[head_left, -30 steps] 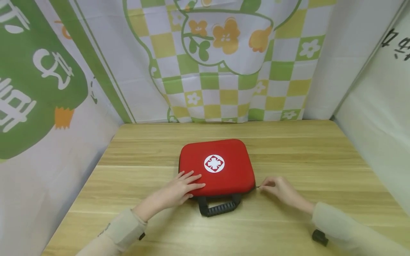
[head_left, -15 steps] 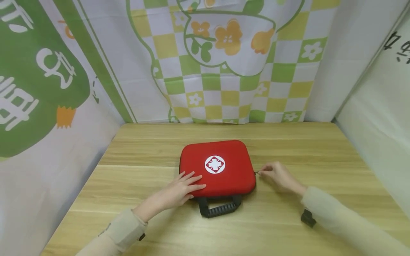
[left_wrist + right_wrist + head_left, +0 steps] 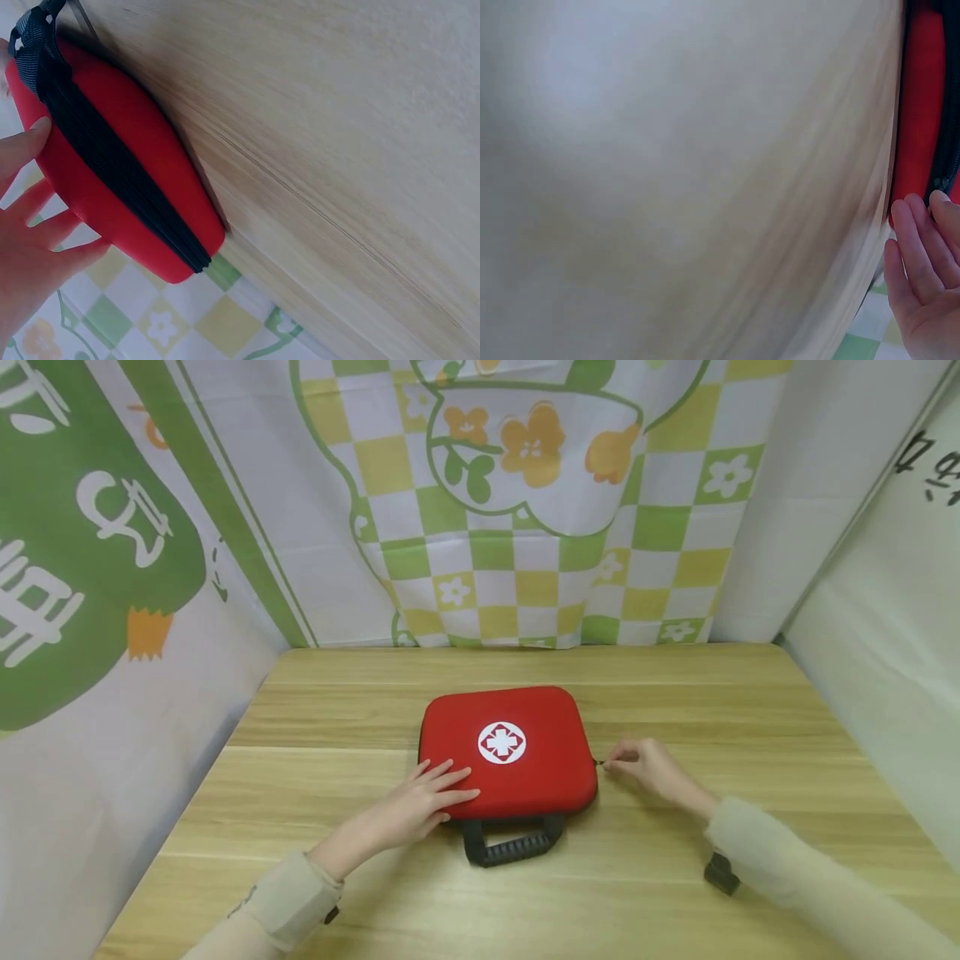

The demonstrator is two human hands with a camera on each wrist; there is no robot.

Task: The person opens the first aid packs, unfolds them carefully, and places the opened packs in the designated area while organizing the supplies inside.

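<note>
A red first-aid case (image 3: 536,739) with a white cross emblem lies flat on the wooden table, its black handle (image 3: 517,850) toward the person. On the lid's front left corner rests my left hand (image 3: 420,800), fingers spread and fairly straight. At the case's right side my right hand (image 3: 648,768) pinches a small dark zipper pull (image 3: 599,762) between thumb and forefinger. The left wrist view shows the black zipper band (image 3: 112,161) running along the red side, the thumb and fingers against the lid. In the right wrist view the fingertips meet the zipper (image 3: 946,161).
The wood-grain table (image 3: 337,693) extends around the case on all sides. Behind it hangs a green and yellow checked cloth (image 3: 525,560), with printed fabric walls left and right. A small black object (image 3: 722,872) sits at the right sleeve.
My right hand has moved away from me along the case's right side, from the front corner, with the zipper pull. It hardly moves in the last half second. The left hand stays put.
</note>
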